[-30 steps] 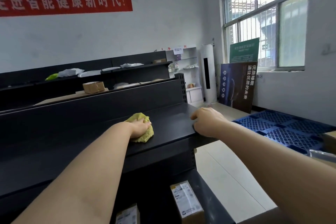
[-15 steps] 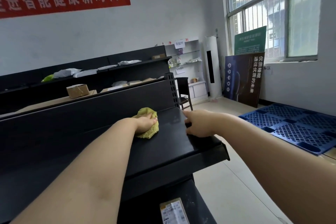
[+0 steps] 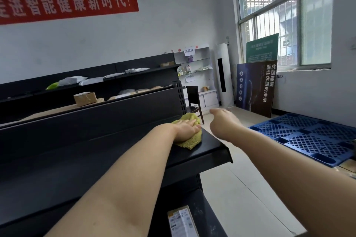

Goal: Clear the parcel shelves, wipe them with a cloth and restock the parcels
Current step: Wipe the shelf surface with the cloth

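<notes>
The left hand (image 3: 185,129) lay at the centre of the frame, palm down on the yellow-green cloth (image 3: 189,142). Its grip was apart: the fingers stretched fairly flat over the cloth and pressed it rather than closing round it. The cloth sat bunched on the black top shelf (image 3: 115,152), close to the shelf's right end, with its edges showing in front of and beyond the hand.

The right hand (image 3: 223,121) hung in the air just right of centre, past the shelf's end and touching neither shelf nor cloth. Its grip was loose and held nothing, the fingers lightly curled.

At the bottom centre, a labelled parcel (image 3: 182,221) lay on the lower shelf (image 3: 210,215), partly cut off by the frame's edge.

In the left middle of the frame, behind the shelf's upright back panel, a taped cardboard box (image 3: 85,98) stood on flat brown card. Further back, white bagged parcels (image 3: 71,80) lay along a second black shelving unit (image 3: 134,79) against the wall.

A red banner (image 3: 67,1) with white characters ran across the upper left. A blue plastic pallet (image 3: 308,138) lay on the floor at the right, below the barred window (image 3: 285,19).
</notes>
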